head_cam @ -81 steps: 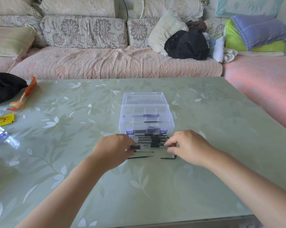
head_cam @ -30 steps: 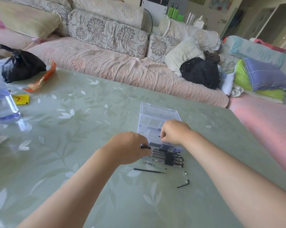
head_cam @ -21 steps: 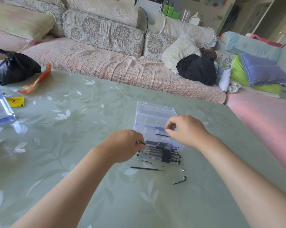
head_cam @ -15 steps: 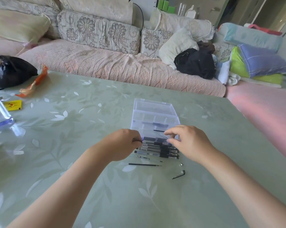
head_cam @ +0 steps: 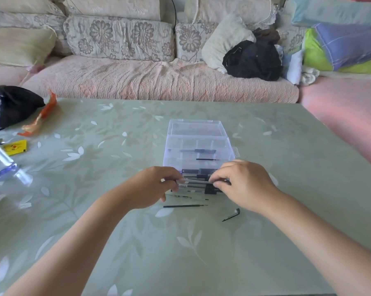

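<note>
A clear plastic box (head_cam: 198,146) with its lid open stands at the middle of the table, with a pen and a refill inside. Several black pens (head_cam: 201,186) lie in a row just in front of it. My left hand (head_cam: 152,189) and my right hand (head_cam: 242,184) hold one clear pen (head_cam: 198,181) between them, each pinching an end, just above the row. A black refill (head_cam: 184,206), a thinner refill (head_cam: 180,196) and a bent black pen clip (head_cam: 231,215) lie on the table nearer to me.
The green leaf-patterned table (head_cam: 137,242) carries a clear bottle (head_cam: 3,165), a yellow packet (head_cam: 14,147), an orange wrapper (head_cam: 41,116) and a black bag (head_cam: 9,105) at the left. A sofa (head_cam: 159,77) with cushions and clothes runs behind the table.
My right hand came back from the box to the pen row and now pinches the same pen as my left hand. The view has swung to face the box squarely.
</note>
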The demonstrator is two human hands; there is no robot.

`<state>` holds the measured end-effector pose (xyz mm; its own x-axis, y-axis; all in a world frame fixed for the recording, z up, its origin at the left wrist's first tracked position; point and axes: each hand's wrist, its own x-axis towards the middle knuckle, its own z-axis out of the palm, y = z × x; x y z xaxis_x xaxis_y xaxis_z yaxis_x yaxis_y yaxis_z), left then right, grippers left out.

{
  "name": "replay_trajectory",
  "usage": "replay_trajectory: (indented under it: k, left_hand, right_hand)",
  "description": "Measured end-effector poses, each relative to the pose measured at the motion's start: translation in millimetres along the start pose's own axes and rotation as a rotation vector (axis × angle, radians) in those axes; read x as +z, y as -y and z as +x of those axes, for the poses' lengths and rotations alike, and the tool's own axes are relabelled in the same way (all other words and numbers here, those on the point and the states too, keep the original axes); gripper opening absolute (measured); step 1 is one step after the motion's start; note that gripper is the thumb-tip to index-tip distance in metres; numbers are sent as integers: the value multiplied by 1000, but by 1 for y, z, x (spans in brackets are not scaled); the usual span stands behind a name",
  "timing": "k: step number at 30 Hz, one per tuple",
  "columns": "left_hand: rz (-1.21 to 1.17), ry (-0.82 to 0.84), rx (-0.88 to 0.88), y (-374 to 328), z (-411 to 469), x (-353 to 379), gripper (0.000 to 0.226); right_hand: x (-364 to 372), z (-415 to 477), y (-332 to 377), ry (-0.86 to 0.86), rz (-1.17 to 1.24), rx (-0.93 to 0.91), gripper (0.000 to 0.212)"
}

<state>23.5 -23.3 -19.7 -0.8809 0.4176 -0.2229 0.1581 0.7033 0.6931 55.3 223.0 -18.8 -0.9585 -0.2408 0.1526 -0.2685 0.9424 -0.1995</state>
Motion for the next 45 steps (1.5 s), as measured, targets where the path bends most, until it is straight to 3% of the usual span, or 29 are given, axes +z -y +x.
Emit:
replay_trajectory:
  k: [17, 26, 31, 41, 45]
  left_hand:
    - [-131, 13, 58, 5, 4, 5, 34]
    - [44, 69, 14, 0, -2, 5, 31]
    - [-68, 70, 41, -1, -2, 2, 35]
    - [11, -19, 90, -15, -3, 25, 10]
    - [-29, -96, 72, -16, -1, 27, 10]
  right_hand:
    - [-4, -5, -6, 11, 16, -40, 16]
    - [1, -3, -3, -105, -51, -149, 15]
    - [-2, -2, -4, -72, -9, -123, 15]
    - [6, -2, 15, -138, 121, -171, 8]
    - [-3, 1, 14, -164, 191, -67, 38]
